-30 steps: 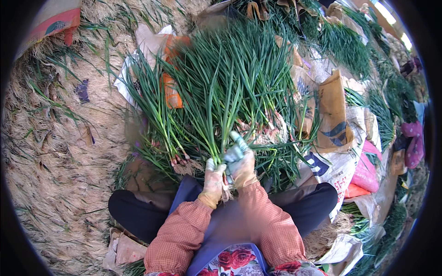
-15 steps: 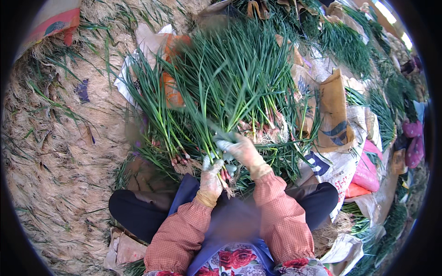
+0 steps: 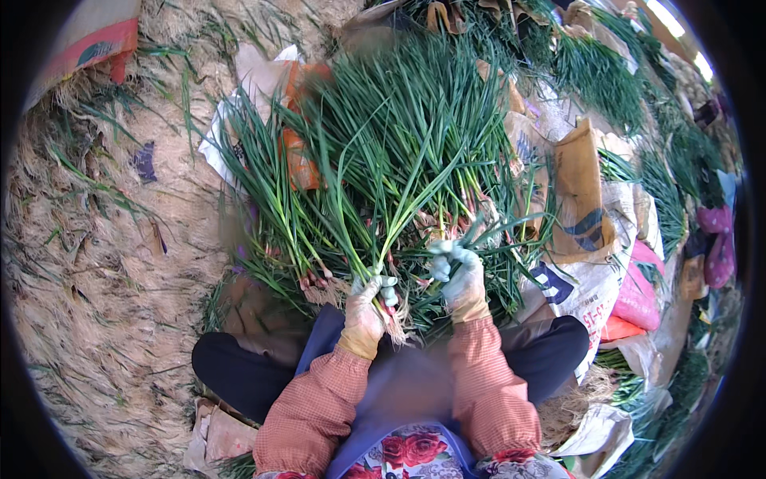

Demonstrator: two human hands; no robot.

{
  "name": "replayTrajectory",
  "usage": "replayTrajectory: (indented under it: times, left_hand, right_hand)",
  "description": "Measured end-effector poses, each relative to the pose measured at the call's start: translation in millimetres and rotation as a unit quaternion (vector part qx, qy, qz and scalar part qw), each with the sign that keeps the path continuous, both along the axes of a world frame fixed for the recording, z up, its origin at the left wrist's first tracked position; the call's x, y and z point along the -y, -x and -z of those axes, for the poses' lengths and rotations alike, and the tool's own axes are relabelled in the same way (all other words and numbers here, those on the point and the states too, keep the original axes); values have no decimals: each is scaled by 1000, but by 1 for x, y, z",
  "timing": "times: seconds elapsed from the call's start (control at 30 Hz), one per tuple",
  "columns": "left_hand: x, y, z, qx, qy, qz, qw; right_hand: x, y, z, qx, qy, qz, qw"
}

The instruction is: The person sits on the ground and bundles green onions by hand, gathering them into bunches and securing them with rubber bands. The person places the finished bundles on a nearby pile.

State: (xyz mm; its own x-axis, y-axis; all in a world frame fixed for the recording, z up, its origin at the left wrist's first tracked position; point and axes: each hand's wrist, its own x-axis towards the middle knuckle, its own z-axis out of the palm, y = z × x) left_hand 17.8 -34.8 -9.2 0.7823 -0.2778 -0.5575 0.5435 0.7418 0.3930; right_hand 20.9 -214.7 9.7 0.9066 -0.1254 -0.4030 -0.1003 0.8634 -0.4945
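Observation:
My gloved left hand (image 3: 367,311) is closed round a small bunch of spring onions (image 3: 345,231), low in front of my lap. Their reddish bulbs and pale roots hang below the fingers, while the green leaves spread upward and away. To its right, apart from the bunch, my gloved right hand (image 3: 461,278) is closed with curled fingers. A loose green leaf (image 3: 496,228) sticks out from its fingertips, slightly blurred. Just beyond both hands lies a large heap of spring onions (image 3: 415,120), bulbs toward me. A smaller group of spring onions (image 3: 279,191) lies to the left.
Pale roots and trimmings (image 3: 104,295) cover the ground at left. Brown and white sacks (image 3: 578,188) lie on the right, with more green onions (image 3: 598,80) behind them. A red-and-white sack (image 3: 104,44) is at the far left. My crossed legs (image 3: 239,367) border the work space.
My right hand has moved right, away from the left hand and the bunch, with a loose leaf at its fingers. The left hand stays nearly in place, still gripping the spring onions.

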Motion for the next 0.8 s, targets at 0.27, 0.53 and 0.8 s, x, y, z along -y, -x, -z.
replayTrajectory:
  times: [0.27,0.53,0.8]
  left_hand:
    - [12,14,-2,39,-149,110,982]
    - [39,-1,-18,12,-39,27,999]
    - [19,-19,-62,162,-17,-101,982]
  right_hand:
    - [-33,-19,-9,-106,668,-297,674]
    - [-30,-5,-9,-114,228,18,967]
    - [86,-24,15,-170,567,28,805]
